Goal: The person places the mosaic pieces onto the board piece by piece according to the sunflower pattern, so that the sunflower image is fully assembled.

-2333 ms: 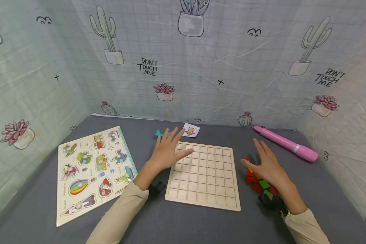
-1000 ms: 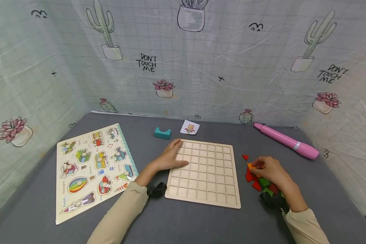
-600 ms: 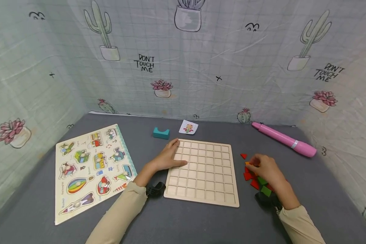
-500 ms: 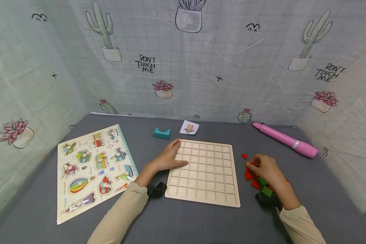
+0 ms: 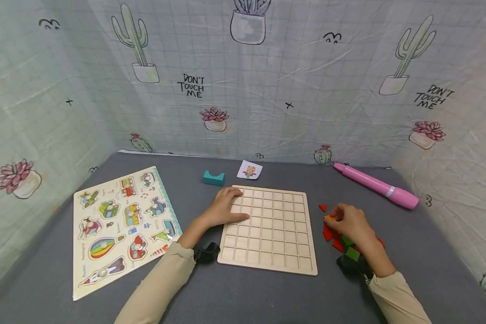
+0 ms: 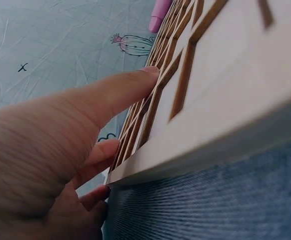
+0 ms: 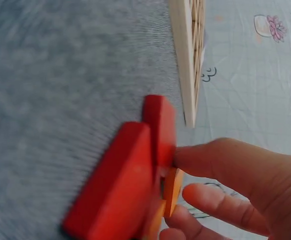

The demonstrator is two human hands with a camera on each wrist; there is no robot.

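A square wooden grid board lies mid-table. My left hand rests on its left side, thumb laid on the grid and fingers at the far left corner; the left wrist view shows the thumb nearly straight. To the right of the board, my right hand pinches an orange tile between thumb and fingers, low over a small pile. Red tiles lie beside the thumb in the right wrist view. Green tiles show beneath the hand, which partly hides the pile. One red triangle lies apart.
A wooden picture puzzle lies at the left. Behind the board are a teal arch block and a small paper card. A thick pink pen-shaped thing lies at the back right. A patterned cloth walls the table.
Both hands came down from spread above the table: the left onto the board's edge, the right into the tile pile. Lately the right fingers have closed on the orange tile; the left hand barely moved.
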